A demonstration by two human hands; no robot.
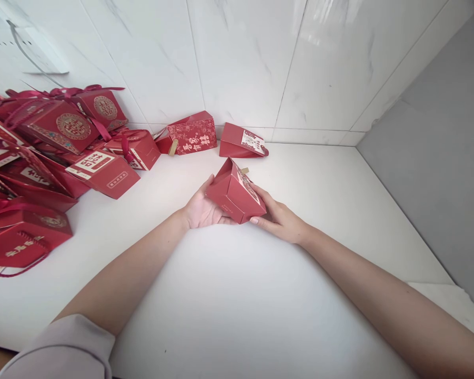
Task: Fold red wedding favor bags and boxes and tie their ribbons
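Over the middle of the white table, both hands hold a small red gift box (233,192), tilted, with a pale label on its right face and a gold tab behind it. My left hand (205,210) supports it from below and the left, its palm partly turned up and some fingers hidden under the box. With thumb at the lower edge and fingers along the labelled side, my right hand (278,216) grips the box from the right.
Many red gift boxes (69,129) with ribbons are heaped at the left. Against the tiled wall (240,63) lie a patterned red box (193,134) and a red box with a white label (240,141). A grey wall (434,126) bounds the white table (237,300) on the right.
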